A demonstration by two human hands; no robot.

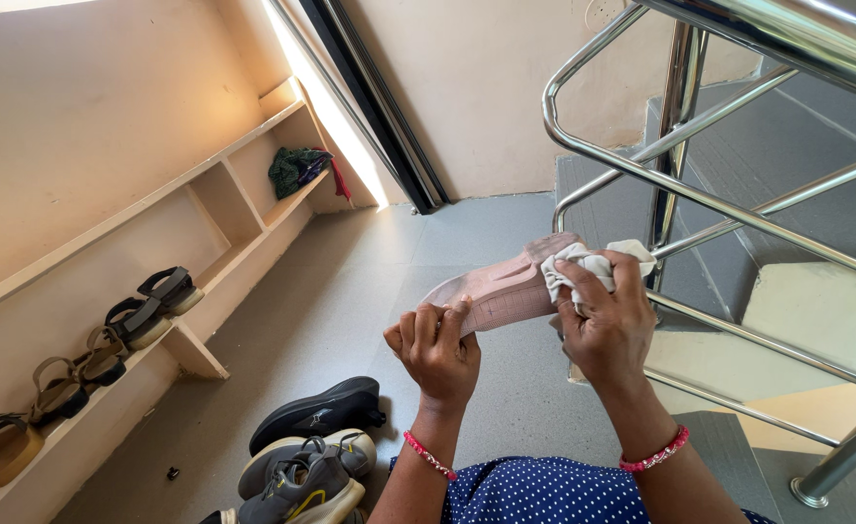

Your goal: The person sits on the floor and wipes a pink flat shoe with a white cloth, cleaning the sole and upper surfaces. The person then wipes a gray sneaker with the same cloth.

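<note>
Left hand (435,351) fingers gripping pink shoe (502,286) toe, right hand (608,325) fingers pinching white cloth (583,264) beside steel railing (700,194).

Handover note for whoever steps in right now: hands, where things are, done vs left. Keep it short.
Left hand: grips the toe end of the pink shoe, sole side up.
Right hand: presses a white cloth on the shoe's heel end.
Black and grey shoes lie on the floor below; sandals sit on the wall shelf.
Done: cannot tell how much is wiped. Left: likely the remaining sole.
</note>
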